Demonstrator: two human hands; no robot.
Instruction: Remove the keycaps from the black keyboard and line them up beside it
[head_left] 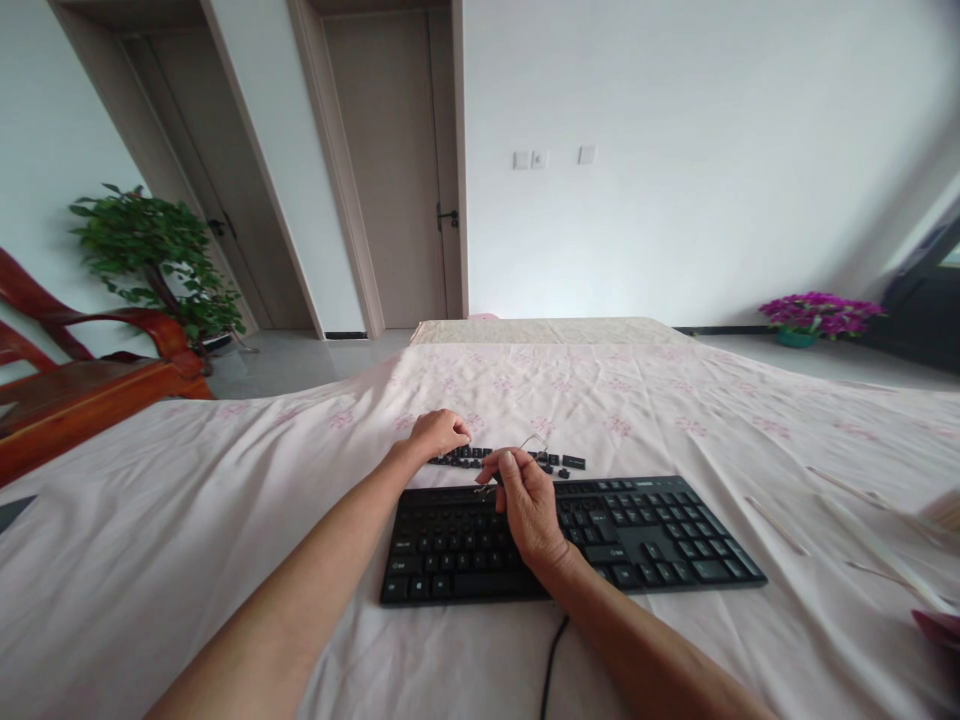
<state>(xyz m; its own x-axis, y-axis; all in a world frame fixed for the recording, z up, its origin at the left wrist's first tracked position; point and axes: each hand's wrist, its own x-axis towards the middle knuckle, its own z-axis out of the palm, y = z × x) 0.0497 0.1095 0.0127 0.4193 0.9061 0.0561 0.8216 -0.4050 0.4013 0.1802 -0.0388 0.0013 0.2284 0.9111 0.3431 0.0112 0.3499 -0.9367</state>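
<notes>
Hands first: your right hand (529,500) is pinched shut on a thin wire keycap puller (517,455), held over the top rows of the black keyboard (660,540). Your left hand (439,432), at about eleven o'clock from it, rests with curled fingers on the loose keycaps (480,455); whether it grips one I cannot tell. By my reading, one short row of caps is off and lying behind the keyboard at twelve o'clock on the pink cloth (675,400); most keys remain seated.
</notes>
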